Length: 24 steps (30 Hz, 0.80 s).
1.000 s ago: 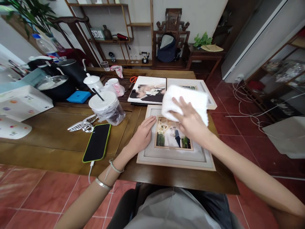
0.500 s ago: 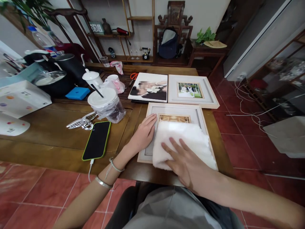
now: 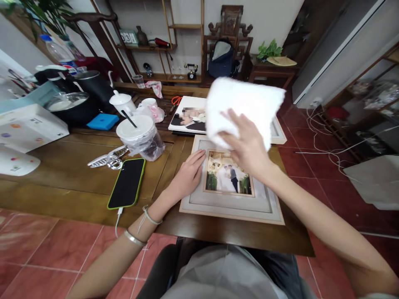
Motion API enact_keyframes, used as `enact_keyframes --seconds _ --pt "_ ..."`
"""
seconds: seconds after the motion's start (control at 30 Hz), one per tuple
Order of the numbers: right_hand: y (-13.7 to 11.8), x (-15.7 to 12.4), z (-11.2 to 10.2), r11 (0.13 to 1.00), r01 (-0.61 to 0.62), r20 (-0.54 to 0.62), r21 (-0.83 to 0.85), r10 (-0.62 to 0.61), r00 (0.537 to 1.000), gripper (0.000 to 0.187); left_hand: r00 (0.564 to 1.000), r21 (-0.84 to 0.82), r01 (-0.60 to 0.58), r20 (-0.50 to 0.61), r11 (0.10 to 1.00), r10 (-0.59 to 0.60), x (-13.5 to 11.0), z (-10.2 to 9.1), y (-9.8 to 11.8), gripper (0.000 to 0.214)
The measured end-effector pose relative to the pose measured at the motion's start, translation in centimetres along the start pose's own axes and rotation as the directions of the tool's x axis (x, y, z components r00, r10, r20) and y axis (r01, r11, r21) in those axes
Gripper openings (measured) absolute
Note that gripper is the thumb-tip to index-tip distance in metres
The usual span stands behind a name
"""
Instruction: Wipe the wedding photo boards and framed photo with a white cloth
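Note:
A picture frame (image 3: 237,207) with a pale mat lies in front of me, holding a photo (image 3: 229,173) of a couple. My left hand (image 3: 189,172) rests flat on its left border, fingers stretched out. My right hand (image 3: 249,145) holds a white cloth (image 3: 246,97) over the far part of this frame; the cloth is smeared by motion. Behind the cloth, a second pale frame (image 3: 278,131) is mostly hidden. Beside it, a black-and-white photo panel (image 3: 187,114) is partly covered by the cloth.
Left of the frame are a phone (image 3: 127,183) on a cable, metal scissors (image 3: 109,158) and a lidded cup (image 3: 137,131) with a straw. Farther back are orange-handled pliers (image 3: 176,101), a blue box (image 3: 102,121) and a white teapot (image 3: 121,101). The table's right edge borders red floor tiles.
My right hand has carried the white cloth up and away from me, off the near frame, uncovering its photo. My left hand has stayed on the frame's border.

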State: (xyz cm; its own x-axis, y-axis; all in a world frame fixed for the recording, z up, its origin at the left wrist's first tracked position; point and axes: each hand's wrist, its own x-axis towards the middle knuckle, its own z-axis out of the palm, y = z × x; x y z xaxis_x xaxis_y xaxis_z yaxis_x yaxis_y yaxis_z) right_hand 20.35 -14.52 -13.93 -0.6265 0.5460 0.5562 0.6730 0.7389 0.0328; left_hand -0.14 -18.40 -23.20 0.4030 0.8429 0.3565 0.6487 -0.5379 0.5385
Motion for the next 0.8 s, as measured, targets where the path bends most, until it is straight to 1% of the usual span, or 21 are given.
enact_keyframes --seconds 0.03,0.1,0.17,0.23,0.37,0.5,0.6,0.8 --pt "0.0 0.5 1.2 0.998 0.067 0.093 -0.008 -0.066 0.994 0.056 1.0 0.005 -0.003 0.0 1.0 0.003 0.0 -0.1 0.1 0.045" --pt "-0.2 1.1 3.3 0.991 0.132 0.261 0.002 -0.128 0.957 0.06 1.0 0.009 -0.004 0.004 1.0 0.004 0.1 -0.2 0.2 0.043" --pt "-0.5 1.1 4.4 0.991 0.136 0.377 0.019 -0.133 0.917 0.06 1.0 0.004 -0.001 0.01 1.0 0.001 0.2 -0.4 0.5 0.043" --pt "-0.6 0.8 4.6 0.992 0.122 0.442 0.03 -0.123 0.889 0.06 1.0 -0.004 0.001 0.017 1.0 -0.001 0.2 -0.4 0.5 0.043" --pt "0.0 -0.2 3.5 0.997 0.081 0.493 0.006 -0.074 0.867 0.063 1.0 0.002 0.019 0.025 1.0 -0.019 0.0 -0.2 0.1 0.045" --pt "1.0 -1.4 1.7 0.998 0.03 0.521 -0.052 0.001 0.854 0.062 0.999 0.001 0.014 0.039 1.0 -0.014 -0.1 0.0 -0.3 0.046" --pt "1.9 -2.9 0.2 0.995 -0.006 0.546 -0.096 0.058 0.836 0.061 0.999 0.007 0.01 0.046 1.0 -0.011 -0.1 -0.1 -0.3 0.046" --pt "3.8 -6.3 -3.0 0.974 -0.046 0.524 -0.221 0.158 0.837 0.07 0.999 0.0 0.012 0.043 1.0 -0.012 -0.1 0.0 -0.3 0.046"
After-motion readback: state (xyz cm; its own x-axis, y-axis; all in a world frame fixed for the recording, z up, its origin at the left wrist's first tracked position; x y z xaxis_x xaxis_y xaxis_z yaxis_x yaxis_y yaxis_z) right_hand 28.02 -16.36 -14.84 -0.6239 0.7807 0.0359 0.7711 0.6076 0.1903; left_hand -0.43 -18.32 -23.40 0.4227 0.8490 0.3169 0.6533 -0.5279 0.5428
